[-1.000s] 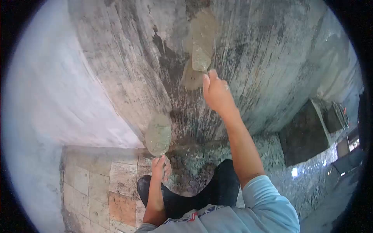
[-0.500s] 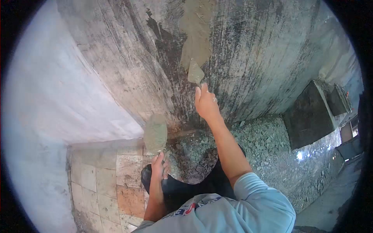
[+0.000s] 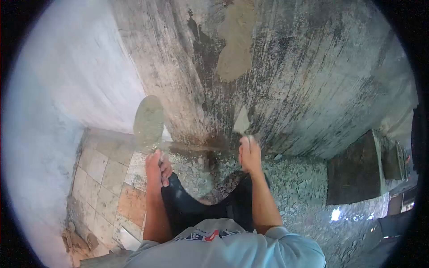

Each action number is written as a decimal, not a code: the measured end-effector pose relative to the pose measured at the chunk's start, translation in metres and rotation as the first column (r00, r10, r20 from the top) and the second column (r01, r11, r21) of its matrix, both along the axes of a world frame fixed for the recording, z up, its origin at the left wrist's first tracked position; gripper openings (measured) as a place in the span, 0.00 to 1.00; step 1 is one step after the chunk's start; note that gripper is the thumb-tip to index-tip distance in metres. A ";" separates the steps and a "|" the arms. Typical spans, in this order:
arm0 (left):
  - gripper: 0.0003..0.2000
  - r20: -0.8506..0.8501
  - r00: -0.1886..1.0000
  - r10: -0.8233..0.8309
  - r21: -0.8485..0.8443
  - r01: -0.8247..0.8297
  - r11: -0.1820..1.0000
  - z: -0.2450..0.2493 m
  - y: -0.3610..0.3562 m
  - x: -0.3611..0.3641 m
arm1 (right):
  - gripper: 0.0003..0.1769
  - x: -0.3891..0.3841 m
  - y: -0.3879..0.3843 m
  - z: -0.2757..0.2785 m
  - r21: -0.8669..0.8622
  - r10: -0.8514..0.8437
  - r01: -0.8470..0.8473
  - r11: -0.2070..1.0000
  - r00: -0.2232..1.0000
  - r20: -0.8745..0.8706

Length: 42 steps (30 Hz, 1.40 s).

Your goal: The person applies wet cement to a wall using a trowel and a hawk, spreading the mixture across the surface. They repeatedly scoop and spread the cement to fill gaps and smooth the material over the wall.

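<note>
My right hand (image 3: 250, 154) is closed around the handle of a small pointing trowel (image 3: 242, 120), its tip angled up toward the wall. Wet mortar (image 3: 236, 51) forms an uneven grey-green strip on the scraped wall (image 3: 299, 71), above the trowel's tip. On the left, my left hand (image 3: 157, 167) grips the handle of a larger rounded trowel (image 3: 149, 120). Mortar covers its broad oval blade, which overlaps the white wall's lower corner in this view.
Rubble (image 3: 295, 183) covers the floor along the wall's foot. Square tiles (image 3: 107, 169) lie at the left, beside a white side wall (image 3: 49, 107). A dark block-shaped object (image 3: 353, 172) stands at the right. My knees are bent below my hands.
My right hand has drawn the pointing trowel down, off the mortar strip. My left hand has shifted left and up with the rounded trowel. The view has also turned slightly.
</note>
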<state>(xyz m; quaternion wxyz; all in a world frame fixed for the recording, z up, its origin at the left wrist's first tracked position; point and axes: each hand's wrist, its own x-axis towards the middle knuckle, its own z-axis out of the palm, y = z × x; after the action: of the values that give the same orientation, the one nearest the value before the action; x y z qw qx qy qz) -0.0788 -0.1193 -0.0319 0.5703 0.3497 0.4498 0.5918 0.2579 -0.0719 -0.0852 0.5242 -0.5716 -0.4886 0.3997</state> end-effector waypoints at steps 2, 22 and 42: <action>0.20 0.040 0.999 0.019 0.049 -0.021 0.999 0.007 0.003 0.010 | 0.18 0.006 -0.003 -0.015 -0.007 0.005 -0.006 1.000 0.999 -0.053; 0.18 -0.059 0.988 -0.144 -0.212 0.128 0.969 -0.084 0.029 0.001 | 0.13 -0.003 0.066 0.179 0.518 -0.270 0.024 0.855 0.873 0.406; 0.17 0.200 0.896 -0.397 -0.150 0.429 0.891 -0.187 0.101 0.033 | 0.25 -0.049 0.103 0.087 0.199 -0.412 0.399 0.895 0.571 0.710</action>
<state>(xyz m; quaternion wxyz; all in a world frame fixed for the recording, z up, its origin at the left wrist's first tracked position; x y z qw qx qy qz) -0.0461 -0.0181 -0.2192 0.7489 0.3317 0.3709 0.4377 0.2092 0.0314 0.0021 0.3640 -0.7752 -0.5163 0.0000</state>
